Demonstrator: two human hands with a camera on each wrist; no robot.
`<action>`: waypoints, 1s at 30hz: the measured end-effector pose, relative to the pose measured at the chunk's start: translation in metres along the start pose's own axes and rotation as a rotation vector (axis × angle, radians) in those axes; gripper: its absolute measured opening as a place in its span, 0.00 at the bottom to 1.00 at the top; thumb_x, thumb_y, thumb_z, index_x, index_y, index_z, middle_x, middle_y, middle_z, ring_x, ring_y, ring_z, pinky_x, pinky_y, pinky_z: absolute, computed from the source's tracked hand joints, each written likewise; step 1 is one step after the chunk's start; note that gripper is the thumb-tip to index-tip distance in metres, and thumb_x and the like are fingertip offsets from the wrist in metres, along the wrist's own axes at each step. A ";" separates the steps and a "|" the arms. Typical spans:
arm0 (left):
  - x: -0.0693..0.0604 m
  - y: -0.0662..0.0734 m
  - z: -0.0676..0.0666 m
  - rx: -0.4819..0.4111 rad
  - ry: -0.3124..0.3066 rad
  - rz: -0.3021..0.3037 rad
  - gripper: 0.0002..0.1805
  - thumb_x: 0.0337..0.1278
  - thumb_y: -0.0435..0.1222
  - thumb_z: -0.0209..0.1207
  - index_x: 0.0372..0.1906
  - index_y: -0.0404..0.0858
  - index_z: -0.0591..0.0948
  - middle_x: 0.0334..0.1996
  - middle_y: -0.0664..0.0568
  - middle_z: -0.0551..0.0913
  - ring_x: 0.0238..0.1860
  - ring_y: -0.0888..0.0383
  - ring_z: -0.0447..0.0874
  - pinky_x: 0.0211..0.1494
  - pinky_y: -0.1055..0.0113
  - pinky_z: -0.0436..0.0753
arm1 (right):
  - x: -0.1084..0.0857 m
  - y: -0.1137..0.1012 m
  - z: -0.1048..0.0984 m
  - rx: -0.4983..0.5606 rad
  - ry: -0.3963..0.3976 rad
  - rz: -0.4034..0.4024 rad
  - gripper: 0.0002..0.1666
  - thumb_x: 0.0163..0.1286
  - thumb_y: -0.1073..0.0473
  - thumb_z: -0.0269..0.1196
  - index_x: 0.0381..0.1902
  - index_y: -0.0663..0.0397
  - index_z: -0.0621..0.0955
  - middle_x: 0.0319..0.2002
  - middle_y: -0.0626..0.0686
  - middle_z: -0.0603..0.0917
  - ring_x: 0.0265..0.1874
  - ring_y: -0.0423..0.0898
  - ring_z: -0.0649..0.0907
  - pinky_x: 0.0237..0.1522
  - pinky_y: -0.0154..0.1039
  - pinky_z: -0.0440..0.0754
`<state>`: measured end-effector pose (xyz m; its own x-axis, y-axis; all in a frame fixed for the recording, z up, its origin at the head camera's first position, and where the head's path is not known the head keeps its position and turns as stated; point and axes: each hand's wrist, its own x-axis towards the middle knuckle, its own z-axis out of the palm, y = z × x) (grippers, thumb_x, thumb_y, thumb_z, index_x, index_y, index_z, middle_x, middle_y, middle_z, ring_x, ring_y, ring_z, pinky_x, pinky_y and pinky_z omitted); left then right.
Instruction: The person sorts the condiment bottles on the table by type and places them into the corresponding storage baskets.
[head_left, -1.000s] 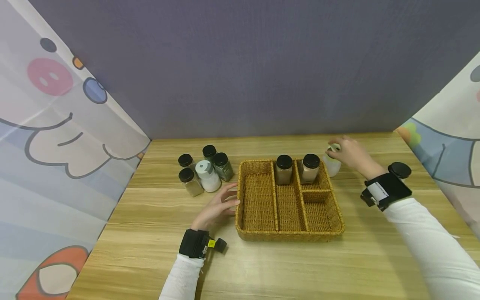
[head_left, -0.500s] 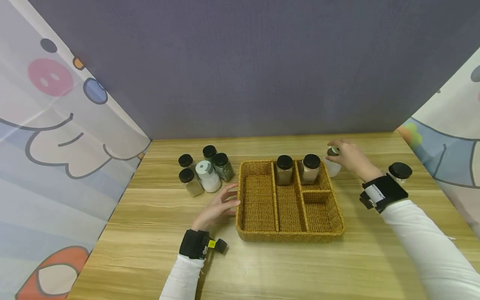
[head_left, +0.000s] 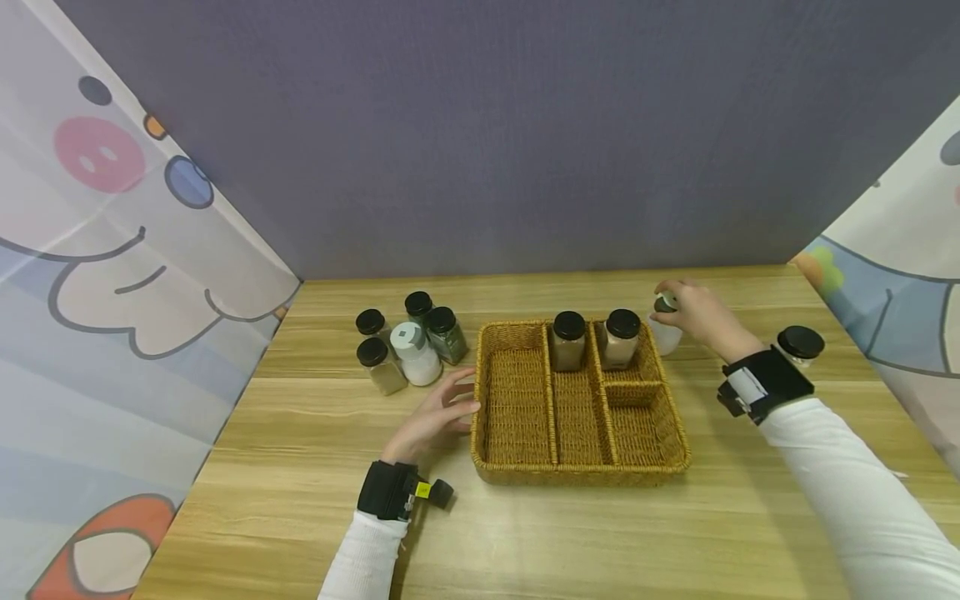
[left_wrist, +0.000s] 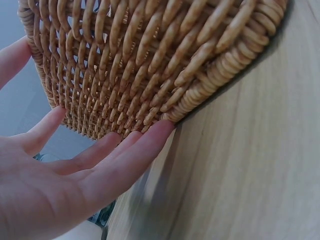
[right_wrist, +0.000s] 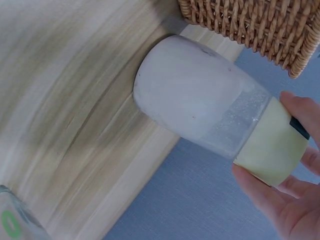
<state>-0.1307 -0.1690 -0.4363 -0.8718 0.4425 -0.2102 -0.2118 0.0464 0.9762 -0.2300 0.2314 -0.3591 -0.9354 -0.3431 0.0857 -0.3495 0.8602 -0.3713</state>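
Observation:
At the back right, my right hand (head_left: 701,312) grips the pale green cap of a seasoning bottle (right_wrist: 200,95), thumb and fingers around it. White powder fills most of that clear bottle, whose base is on the wooden table just beside the basket. Fingers spread, my left hand (head_left: 431,417) touches the outer left wall of the woven basket (head_left: 581,472); in the left wrist view its fingertips (left_wrist: 161,131) meet the wicker. Inside the divided basket, a black-lidded jar (head_left: 567,343) stands at the back of the middle compartment, and another black-lidded jar (head_left: 620,342) in the back right one.
Left of the basket stand several black-lidded spice jars (head_left: 384,371) around a white-capped bottle (head_left: 417,354). Another black-lidded jar (head_left: 800,343) is at the far right, near the right wrist. A grey partition (head_left: 480,150) rises behind the table (head_left: 570,542).
My right hand has turned slightly on the bottle's cap and its wrist has shifted a little left, showing more of the far-right jar. The left hand and basket stay in place.

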 end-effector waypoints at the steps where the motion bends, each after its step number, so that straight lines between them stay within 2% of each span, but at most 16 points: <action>1: 0.000 0.000 0.000 -0.002 -0.001 0.002 0.36 0.55 0.34 0.56 0.66 0.41 0.53 0.63 0.35 0.54 0.59 0.39 0.62 0.51 0.52 0.74 | 0.000 0.000 0.000 -0.001 -0.001 -0.001 0.26 0.58 0.60 0.62 0.48 0.73 0.69 0.41 0.74 0.71 0.39 0.67 0.74 0.38 0.57 0.74; 9: 0.001 -0.001 0.001 -0.005 -0.018 0.010 0.35 0.55 0.33 0.55 0.66 0.41 0.52 0.63 0.34 0.54 0.58 0.39 0.62 0.50 0.52 0.75 | 0.003 0.001 -0.004 -0.015 0.007 -0.032 0.25 0.54 0.61 0.64 0.45 0.76 0.71 0.37 0.74 0.74 0.33 0.65 0.77 0.35 0.55 0.76; 17: 0.000 -0.001 0.001 -0.010 -0.016 0.006 0.36 0.55 0.34 0.56 0.66 0.41 0.52 0.63 0.35 0.54 0.59 0.39 0.61 0.50 0.52 0.75 | 0.004 -0.002 -0.010 -0.018 -0.016 -0.024 0.26 0.57 0.63 0.62 0.47 0.78 0.69 0.39 0.75 0.74 0.36 0.66 0.76 0.38 0.56 0.74; 22: 0.000 0.001 0.001 -0.018 -0.009 -0.012 0.34 0.57 0.31 0.53 0.66 0.41 0.52 0.63 0.34 0.53 0.58 0.38 0.61 0.51 0.50 0.74 | 0.009 -0.010 -0.021 -0.055 -0.005 -0.045 0.25 0.57 0.63 0.62 0.46 0.78 0.69 0.39 0.74 0.73 0.37 0.65 0.74 0.36 0.56 0.73; 30: -0.005 0.013 0.006 -0.006 -0.022 -0.020 0.34 0.58 0.28 0.49 0.67 0.38 0.48 0.64 0.32 0.51 0.59 0.36 0.59 0.53 0.48 0.71 | 0.019 -0.020 -0.041 -0.103 -0.017 -0.051 0.24 0.56 0.62 0.62 0.46 0.75 0.71 0.39 0.73 0.73 0.38 0.65 0.73 0.35 0.57 0.73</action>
<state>-0.1270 -0.1653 -0.4219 -0.8576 0.4608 -0.2285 -0.2320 0.0498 0.9714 -0.2426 0.2232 -0.3120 -0.9154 -0.3931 0.0860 -0.4013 0.8753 -0.2699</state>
